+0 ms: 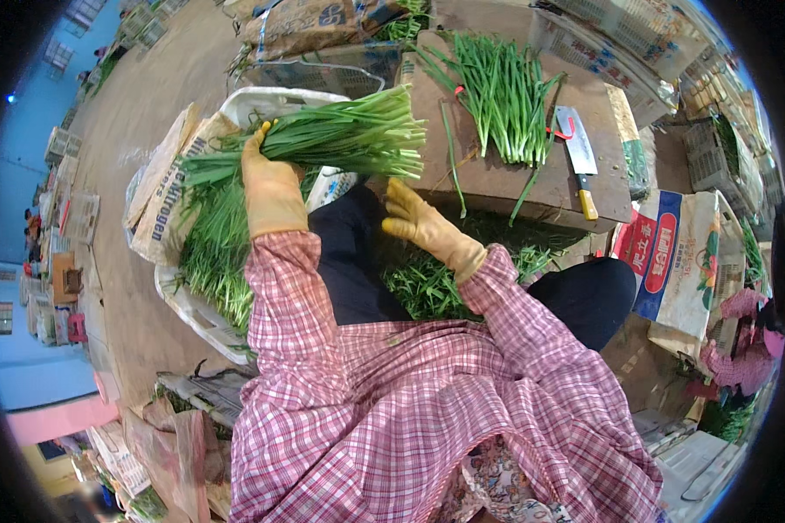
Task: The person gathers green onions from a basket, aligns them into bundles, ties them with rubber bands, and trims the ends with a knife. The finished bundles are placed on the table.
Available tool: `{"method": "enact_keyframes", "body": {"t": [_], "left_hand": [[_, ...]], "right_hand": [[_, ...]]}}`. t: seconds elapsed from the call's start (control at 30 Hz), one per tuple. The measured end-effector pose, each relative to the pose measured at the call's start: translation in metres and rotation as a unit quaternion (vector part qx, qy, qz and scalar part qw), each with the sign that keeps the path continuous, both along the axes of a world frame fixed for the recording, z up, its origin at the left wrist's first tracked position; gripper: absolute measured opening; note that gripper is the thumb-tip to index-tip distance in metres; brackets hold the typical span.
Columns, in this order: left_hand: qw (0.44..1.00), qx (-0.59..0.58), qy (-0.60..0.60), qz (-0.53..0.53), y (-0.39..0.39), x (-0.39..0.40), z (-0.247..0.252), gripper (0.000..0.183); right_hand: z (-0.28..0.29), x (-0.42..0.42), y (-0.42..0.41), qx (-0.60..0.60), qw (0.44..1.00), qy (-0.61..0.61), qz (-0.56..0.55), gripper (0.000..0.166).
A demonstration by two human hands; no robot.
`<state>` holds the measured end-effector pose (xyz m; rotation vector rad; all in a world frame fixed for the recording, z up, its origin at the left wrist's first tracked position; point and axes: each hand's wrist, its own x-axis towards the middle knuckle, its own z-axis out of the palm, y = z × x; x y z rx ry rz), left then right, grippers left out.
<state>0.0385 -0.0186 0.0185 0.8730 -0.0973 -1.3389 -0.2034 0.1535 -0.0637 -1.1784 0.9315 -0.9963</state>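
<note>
My left hand (pixel 271 180), in a yellow rubber glove, grips a thick bunch of leafy green stalks, likely garlic chives (pixel 353 131), with the pale cut ends pointing right. My gloved right hand (pixel 418 219) is apart from the bunch, just below its cut ends, fingers spread and holding nothing. Under my left hand, a white plastic crate (pixel 183 314) is heaped with more greens (pixel 216 248). On the low board table (pixel 497 183) ahead lies another bunch of greens (pixel 504 98), with red ties near it. A cleaver (pixel 577 150) with a yellow-and-black handle rests to its right.
Loose trimmed leaves (pixel 432 281) cover the ground between my knees. A printed fertilizer sack (pixel 674 255) drapes over a crate at right. Stacked plastic crates (pixel 602 72) stand at the far right. A person in a checked sleeve (pixel 736 353) is at the right edge.
</note>
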Motion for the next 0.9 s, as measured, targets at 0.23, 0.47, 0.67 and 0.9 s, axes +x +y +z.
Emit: {"method": "enact_keyframes", "body": {"t": [0.23, 0.47, 0.67, 0.9], "left_hand": [[0.998, -0.023, 0.022, 0.048, 0.022, -0.027, 0.028, 0.017], [0.998, -0.047, 0.03, 0.028, 0.038, -0.053, 0.019, 0.014], [0.999, -0.04, 0.03, 0.021, 0.038, -0.056, 0.009, 0.012], [0.997, -0.077, -0.004, 0.01, 0.035, -0.029, 0.021, 0.015]], "right_hand": [[0.05, -0.044, -0.004, -0.061, 0.924, -0.065, -0.372, 0.031], [0.078, -0.039, -0.017, 0.16, 0.97, -0.088, -0.164, 0.027], [0.053, -0.032, -0.024, 0.21, 0.921, -0.151, -0.292, 0.023], [0.02, -0.072, -0.007, 0.098, 0.895, -0.145, -0.411, 0.029]]}}
